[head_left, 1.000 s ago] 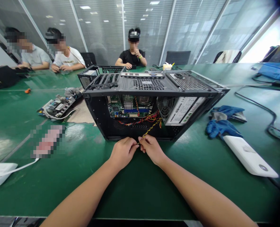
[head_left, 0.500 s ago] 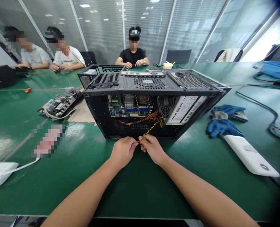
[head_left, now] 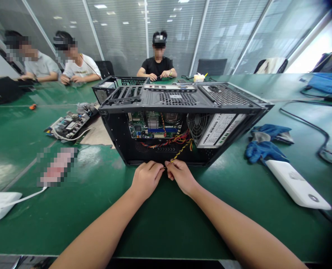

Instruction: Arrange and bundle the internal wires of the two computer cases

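A black computer case [head_left: 151, 100] lies on its side in front of me, its open side facing me. Inside are a green motherboard [head_left: 139, 130], red and orange wires, and a power supply [head_left: 220, 130] with a fan. A twisted yellow-and-black cable [head_left: 180, 152] runs from near the power supply to the case's front edge. My right hand [head_left: 180, 175] pinches this cable near its end. Beside it, my left hand [head_left: 147, 178] is closed in a pinch on the thin end of the same cable. The fingertips hide the cable's very end.
To the left lie a loose circuit board assembly [head_left: 70, 123] with a white cable, and a blurred pink object [head_left: 58, 166] wired to a white box [head_left: 0, 205]. Blue gloves [head_left: 267, 144] and a white power bank [head_left: 296, 183] sit right. Several people sit across the green table [head_left: 166, 231].
Almost nothing differs. Both hands keep their pinch on the cable, with only a tiny shift of the fingertips.
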The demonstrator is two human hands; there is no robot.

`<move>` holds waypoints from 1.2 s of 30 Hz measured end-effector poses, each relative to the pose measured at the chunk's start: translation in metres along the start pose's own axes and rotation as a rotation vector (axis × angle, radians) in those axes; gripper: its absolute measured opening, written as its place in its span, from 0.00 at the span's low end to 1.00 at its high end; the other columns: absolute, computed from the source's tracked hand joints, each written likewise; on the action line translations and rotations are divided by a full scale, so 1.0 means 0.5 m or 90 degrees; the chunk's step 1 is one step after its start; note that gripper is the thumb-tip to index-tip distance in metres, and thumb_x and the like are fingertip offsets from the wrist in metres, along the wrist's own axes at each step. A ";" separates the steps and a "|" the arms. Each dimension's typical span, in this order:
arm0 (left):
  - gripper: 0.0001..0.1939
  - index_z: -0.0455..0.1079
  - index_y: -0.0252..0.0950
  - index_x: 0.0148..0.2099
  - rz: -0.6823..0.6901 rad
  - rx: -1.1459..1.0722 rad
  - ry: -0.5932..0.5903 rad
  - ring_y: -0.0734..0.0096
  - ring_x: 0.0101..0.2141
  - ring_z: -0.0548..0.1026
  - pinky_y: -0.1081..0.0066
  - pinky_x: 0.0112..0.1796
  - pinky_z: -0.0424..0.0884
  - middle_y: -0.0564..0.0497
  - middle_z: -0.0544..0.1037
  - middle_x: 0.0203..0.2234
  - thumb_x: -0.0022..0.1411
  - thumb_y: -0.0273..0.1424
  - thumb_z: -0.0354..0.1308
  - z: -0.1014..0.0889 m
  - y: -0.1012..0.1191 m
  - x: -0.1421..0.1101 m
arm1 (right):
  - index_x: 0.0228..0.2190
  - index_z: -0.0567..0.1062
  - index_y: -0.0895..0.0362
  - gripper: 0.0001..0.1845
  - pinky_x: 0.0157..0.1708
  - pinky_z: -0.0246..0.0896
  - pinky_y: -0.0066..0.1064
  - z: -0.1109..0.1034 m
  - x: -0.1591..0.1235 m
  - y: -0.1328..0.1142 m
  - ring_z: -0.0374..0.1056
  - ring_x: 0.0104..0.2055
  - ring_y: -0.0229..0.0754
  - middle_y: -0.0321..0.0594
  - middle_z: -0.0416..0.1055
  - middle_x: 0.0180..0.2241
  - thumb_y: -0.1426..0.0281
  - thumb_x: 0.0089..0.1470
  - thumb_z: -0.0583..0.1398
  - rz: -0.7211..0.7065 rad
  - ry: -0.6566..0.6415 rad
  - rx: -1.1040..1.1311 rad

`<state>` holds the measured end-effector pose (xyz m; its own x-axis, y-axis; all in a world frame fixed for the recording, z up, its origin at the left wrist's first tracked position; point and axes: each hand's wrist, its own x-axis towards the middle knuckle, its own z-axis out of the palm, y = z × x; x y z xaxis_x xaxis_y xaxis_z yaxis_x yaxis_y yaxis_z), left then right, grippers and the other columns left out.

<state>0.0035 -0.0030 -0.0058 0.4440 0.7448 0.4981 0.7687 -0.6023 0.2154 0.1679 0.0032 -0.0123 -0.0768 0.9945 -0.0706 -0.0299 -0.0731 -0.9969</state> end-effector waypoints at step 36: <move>0.05 0.68 0.36 0.38 -0.091 -0.110 -0.021 0.69 0.32 0.73 0.70 0.35 0.72 0.50 0.72 0.32 0.69 0.29 0.52 0.013 0.013 0.008 | 0.19 0.63 0.55 0.24 0.22 0.49 0.29 0.004 0.005 0.010 0.56 0.19 0.33 0.29 0.59 0.15 0.53 0.46 0.68 -0.001 0.032 0.140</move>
<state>0.0134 -0.0021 -0.0075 0.3534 0.8333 0.4252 0.7359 -0.5282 0.4235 0.1658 0.0053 -0.0172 -0.0269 0.9967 -0.0762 -0.2464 -0.0805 -0.9658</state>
